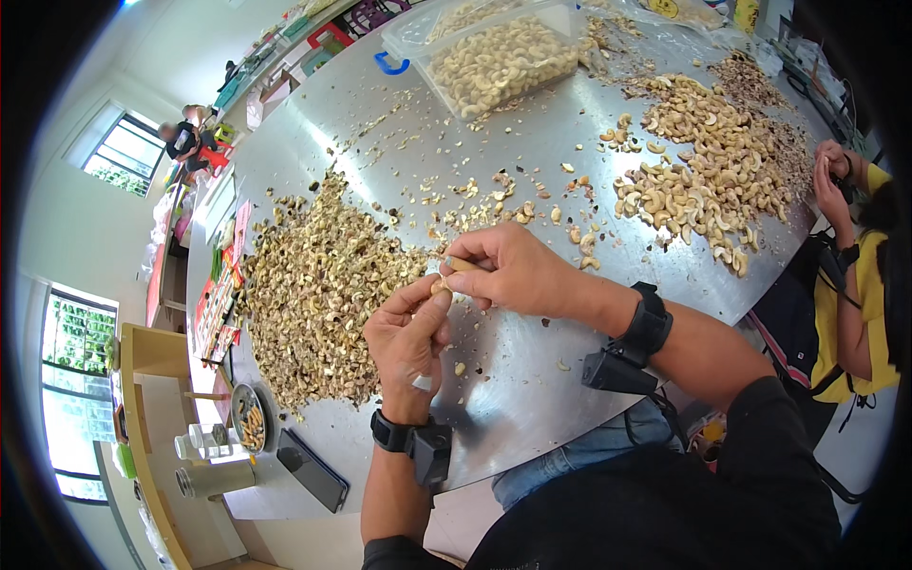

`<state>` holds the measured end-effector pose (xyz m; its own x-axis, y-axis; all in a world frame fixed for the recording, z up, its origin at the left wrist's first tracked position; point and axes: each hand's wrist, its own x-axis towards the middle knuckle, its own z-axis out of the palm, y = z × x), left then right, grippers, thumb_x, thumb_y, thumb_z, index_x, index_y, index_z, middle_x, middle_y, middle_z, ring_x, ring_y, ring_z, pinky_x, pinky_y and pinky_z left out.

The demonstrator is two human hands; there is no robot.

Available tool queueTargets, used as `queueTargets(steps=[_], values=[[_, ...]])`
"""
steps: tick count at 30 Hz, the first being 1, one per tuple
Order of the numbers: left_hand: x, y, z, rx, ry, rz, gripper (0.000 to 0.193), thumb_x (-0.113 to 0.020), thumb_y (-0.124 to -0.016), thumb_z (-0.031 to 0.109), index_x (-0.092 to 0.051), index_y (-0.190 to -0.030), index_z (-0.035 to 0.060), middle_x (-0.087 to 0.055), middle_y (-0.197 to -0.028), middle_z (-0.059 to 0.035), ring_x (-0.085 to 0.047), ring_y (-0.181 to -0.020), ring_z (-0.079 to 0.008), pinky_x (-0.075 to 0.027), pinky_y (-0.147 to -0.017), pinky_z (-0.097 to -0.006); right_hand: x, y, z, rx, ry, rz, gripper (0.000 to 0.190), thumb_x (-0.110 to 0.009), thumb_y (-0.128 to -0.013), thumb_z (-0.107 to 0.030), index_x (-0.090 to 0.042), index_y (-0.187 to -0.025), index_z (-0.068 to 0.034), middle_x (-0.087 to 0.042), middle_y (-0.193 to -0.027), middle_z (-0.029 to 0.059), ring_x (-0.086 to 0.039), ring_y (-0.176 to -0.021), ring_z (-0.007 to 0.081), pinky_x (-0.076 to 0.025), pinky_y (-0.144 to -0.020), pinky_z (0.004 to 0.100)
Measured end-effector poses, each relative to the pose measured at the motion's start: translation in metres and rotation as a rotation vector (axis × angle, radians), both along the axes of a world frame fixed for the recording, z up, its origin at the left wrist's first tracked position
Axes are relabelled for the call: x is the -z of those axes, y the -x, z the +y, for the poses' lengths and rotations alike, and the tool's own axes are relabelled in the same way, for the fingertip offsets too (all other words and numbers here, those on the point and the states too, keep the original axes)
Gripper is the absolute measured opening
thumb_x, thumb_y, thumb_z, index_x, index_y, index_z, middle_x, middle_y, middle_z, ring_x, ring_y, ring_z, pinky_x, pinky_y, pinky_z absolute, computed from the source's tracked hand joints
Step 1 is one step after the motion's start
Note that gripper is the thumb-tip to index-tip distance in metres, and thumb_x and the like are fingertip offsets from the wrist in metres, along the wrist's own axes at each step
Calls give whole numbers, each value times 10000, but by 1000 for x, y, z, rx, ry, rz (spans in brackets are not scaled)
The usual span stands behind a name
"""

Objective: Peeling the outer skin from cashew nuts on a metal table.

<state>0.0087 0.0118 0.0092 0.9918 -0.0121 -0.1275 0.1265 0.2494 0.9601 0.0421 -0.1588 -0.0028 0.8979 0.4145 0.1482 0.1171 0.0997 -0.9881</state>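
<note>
My left hand point(407, 340) pinches a cashew nut point(438, 286) between thumb and fingertips. Close against it, my right hand point(524, 274) grips a small tool with a tan handle point(464, 265); its working end is hidden by the fingers. Both hands meet above the steel tabletop point(499, 399), at the right edge of a broad heap of unsorted cashew pieces and skins point(313, 306). Farther to the right lies a pile of pale, larger cashews point(702, 164), with loose crumbs and a few nuts scattered between the two heaps.
A clear plastic bin of cashews point(506, 68) stands at the far side. Near the left edge are a metal dish of cigarette butts point(249, 419), a bottle point(217, 479) and a smartphone point(311, 469). At right, another person's hands point(832, 182) work beside skin crumbs point(748, 78).
</note>
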Motion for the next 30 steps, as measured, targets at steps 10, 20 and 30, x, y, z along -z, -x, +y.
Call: queueTargets(steps=[10, 20, 30], values=[[-7, 4, -3, 96, 9, -104, 367, -637, -844, -12, -557, -1200, -52, -608, -868, -45, -487, -545, -49, -364, -452, -178, -5, 3, -4, -111, -367, 423, 163, -652, -846, -67, -585, -962, 25, -585, -707, 19, -543, -524, 56, -388, -407, 171], [4, -1, 3, 57, -57, -200, 406, -688, -786, -57, -547, -1166, -72, -592, -1003, -77, -538, -614, -43, -427, -442, -158, -3, 4, 1, -91, -434, 483, 194, -652, -846, -63, -570, -1007, 9, -576, -700, 10, -551, -524, 63, -395, -411, 170], [1, 2, 3, -74, -391, -382, 360, -667, -794, -72, -573, -1142, -71, -612, -972, -82, -535, -607, -47, -438, -455, -164, 2, 7, 9, -106, -443, 397, 190, -631, -869, -57, -564, -1039, -3, -585, -775, 10, -564, -601, 60, -432, -484, 176]])
